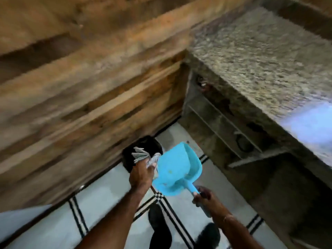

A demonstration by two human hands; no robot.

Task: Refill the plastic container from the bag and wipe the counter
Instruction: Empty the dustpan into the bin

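My right hand (204, 195) grips the handle of a light blue plastic dustpan (177, 169), held tilted over the floor. My left hand (142, 174) is closed on a crumpled grey-white cloth (143, 155) pressed against the dustpan's left edge. Both are held above a black bin (133, 151) that stands on the floor against the wooden wall. The speckled granite counter (260, 56) runs along the right side. No plastic container or bag is visible. The whole frame is motion-blurred.
A wood-panelled wall (80, 78) fills the left. Open shelves (221, 126) sit under the counter with dark items inside. The floor (111, 191) is pale tile with black-and-white stripes. My two dark shoes (159, 225) show at the bottom.
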